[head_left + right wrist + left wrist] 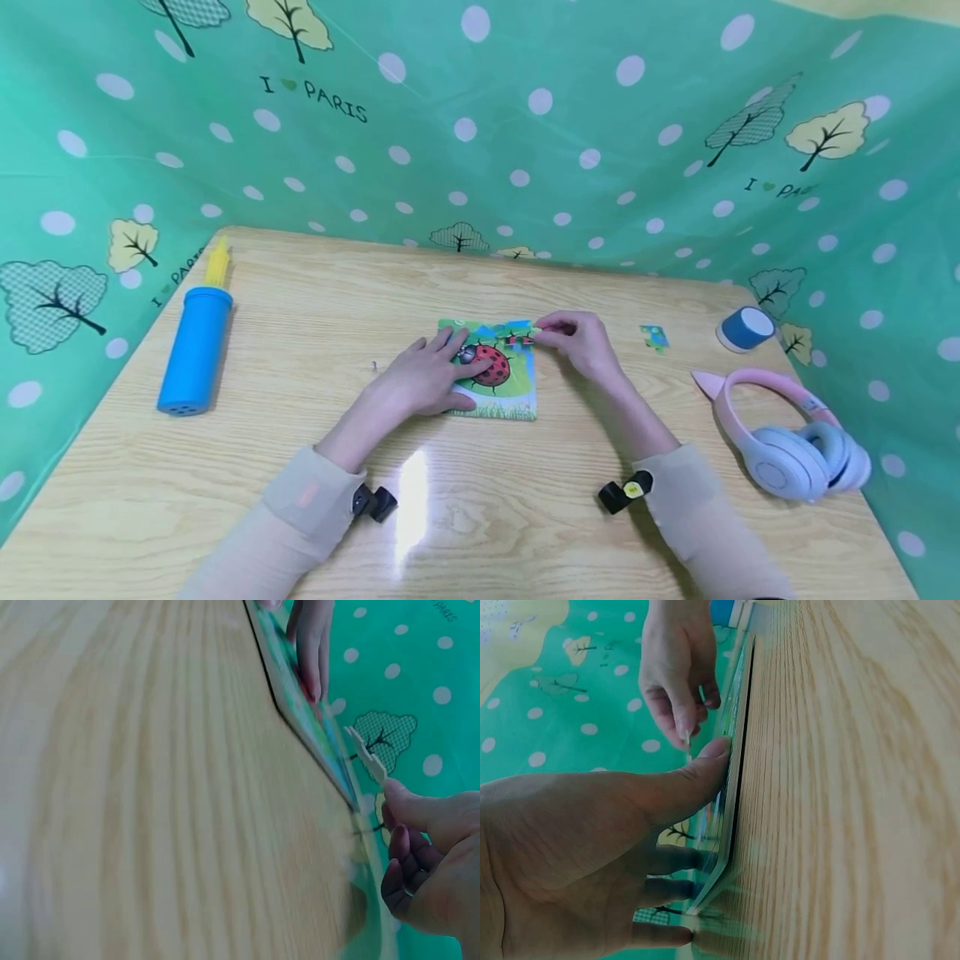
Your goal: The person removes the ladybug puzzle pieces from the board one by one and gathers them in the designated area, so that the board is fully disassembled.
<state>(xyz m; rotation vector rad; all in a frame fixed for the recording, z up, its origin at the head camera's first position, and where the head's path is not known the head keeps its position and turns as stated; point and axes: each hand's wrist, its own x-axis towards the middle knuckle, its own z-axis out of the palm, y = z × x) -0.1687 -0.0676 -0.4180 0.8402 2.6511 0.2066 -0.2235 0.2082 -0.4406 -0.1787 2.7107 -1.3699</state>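
**One puzzle piece (367, 756) pinched beside the ladybug board (495, 408)**

From my station I see the ladybug board lying flat near the middle of the wooden table (315, 333), well in from every table edge. My left hand (427, 379) is spread over the board's left side, fingers apart, resting on it and gripping nothing. My right hand (588, 342) pinches the puzzle piece between thumb and fingers at the board's far right corner.

For room, I have a broad stretch of wood leftward to the blue pump (197, 350), and another between the board and the near side. On the right, a loose piece (655, 337) lies apart from the board; past it, toward the right edge, stand a blue-and-white cylinder (746, 327) and pink-and-white headphones (787, 467). The green dotted curtain (465, 158) rises behind the far edge.

From the head view, the pinched piece overlaps the board, and I cannot judge its height. The right wrist view shows it nearly edge-on, raised and tilted, with a gap between it and the board. Only the left wrist view gives me the left thumb (694, 784) up close, at the board's thick near rim.
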